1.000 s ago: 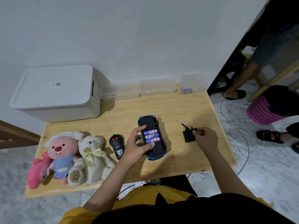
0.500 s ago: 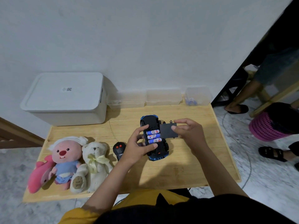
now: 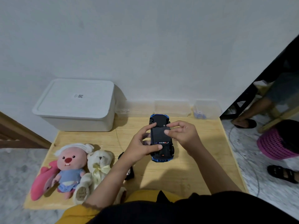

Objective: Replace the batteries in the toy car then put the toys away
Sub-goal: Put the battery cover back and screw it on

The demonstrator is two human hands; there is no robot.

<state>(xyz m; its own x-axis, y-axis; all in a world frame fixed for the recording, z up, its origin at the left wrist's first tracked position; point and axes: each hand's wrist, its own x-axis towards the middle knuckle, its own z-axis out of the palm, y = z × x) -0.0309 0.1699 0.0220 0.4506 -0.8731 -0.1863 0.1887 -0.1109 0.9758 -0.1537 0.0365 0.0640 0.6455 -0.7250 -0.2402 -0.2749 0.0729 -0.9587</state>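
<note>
1. Bare counter (image 3: pixel 210 151) lies open right of the toy car (image 3: pixel 161 139).
2. Storage bin (image 3: pixel 77 105) and clear boxes (image 3: pixel 171 107) line the back wall.
3. Plush toys (image 3: pixel 72 167) crowd the left front.

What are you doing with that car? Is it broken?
Not broken. The blue toy car lies upside down on the wooden table. The left hand grips its side to steady it, while the right hand holds the black battery cover in place over the battery compartment. No batteries show now. The pink beaver plush, the white teddy bear and a pink plush sit at the table's left, not yet put in the closed white storage box.
</note>
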